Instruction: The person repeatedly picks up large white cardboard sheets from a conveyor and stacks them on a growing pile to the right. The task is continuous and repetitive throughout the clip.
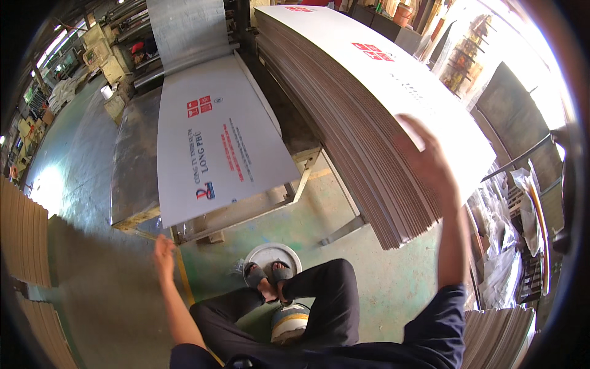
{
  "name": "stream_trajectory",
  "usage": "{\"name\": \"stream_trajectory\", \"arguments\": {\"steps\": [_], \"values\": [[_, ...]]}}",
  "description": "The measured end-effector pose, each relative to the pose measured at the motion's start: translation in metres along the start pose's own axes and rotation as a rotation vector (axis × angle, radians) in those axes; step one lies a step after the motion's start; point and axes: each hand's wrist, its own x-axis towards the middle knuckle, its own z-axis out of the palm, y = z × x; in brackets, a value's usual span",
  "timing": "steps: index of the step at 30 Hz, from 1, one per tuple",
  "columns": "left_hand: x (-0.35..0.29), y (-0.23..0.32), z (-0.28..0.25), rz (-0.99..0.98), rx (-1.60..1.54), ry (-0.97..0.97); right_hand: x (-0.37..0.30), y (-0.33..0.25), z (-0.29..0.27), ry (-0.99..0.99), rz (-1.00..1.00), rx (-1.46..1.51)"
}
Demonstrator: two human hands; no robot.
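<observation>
A white cardboard sheet (178, 157) printed in red, black and blue lies on the metal table under a machine's roller, its near corner jutting over the table's edge. My left hand (164, 253) hangs just short of that corner, fingers loosely bent and a little apart, with nothing visible in them. To the right stands a tall stack of corrugated cardboard sheets (362, 123), its white top sheet printed in red. My right hand (425, 157) is over the near part of this stack, thumb and fingers spread and slightly blurred. Whether it touches the top sheet I cannot tell.
The metal table (132, 166) has a frame with a protruding corner. My feet rest on a round white lid-like disc (289, 251) on the green floor. More cardboard stacks (24, 237) stand at left and lower right (501, 335). Clear plastic wrap (499, 264) hangs at right.
</observation>
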Motion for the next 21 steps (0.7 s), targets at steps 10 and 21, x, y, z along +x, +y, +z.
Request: {"name": "stream_trajectory", "arguments": {"steps": [10,21], "values": [[-0.287,0.081,0.143,-0.326,-0.459,-0.708,-0.111,0.056,-0.021,-0.075,0.31,-0.776],[-0.268,0.307,0.125,-0.133,-1.255,-1.048,-0.181,-0.16,0.055,0.007,-0.376,-0.715]]}}
